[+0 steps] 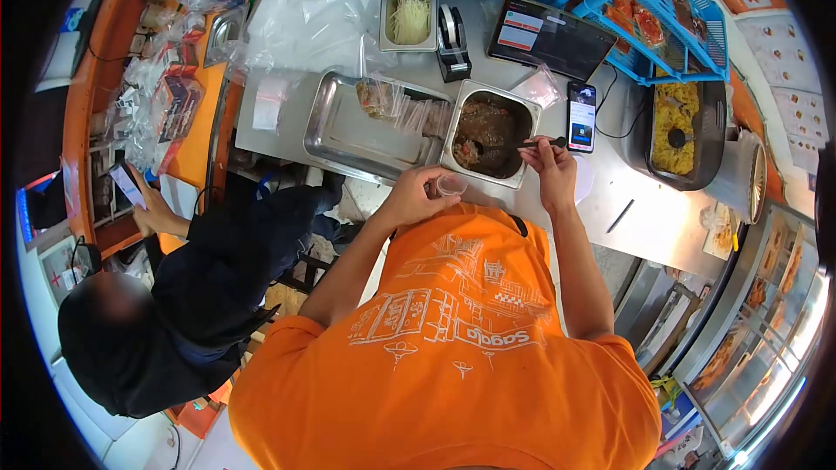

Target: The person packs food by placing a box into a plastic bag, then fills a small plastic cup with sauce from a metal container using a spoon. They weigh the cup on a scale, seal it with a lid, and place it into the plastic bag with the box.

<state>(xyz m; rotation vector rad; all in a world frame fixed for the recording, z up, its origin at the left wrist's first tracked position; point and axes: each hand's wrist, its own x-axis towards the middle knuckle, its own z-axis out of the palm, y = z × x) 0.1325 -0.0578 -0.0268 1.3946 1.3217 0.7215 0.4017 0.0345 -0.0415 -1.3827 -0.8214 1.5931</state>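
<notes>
My left hand is closed round a small clear plastic cup at the near edge of a deep steel pan. Inside the pan is a brown, chunky sauce. My right hand, at the pan's right rim, pinches the dark handle of a spoon. The spoon's lower end reaches into the pan and is hard to make out. To the left lies a shallow steel tray with several small filled clear cups or packets lined up along it.
Behind the pan stand a tape dispenser, a steel pan of pale shreds and a tablet. A phone lies to the right, near a pot of yellow food. On the left sits another person holding a phone.
</notes>
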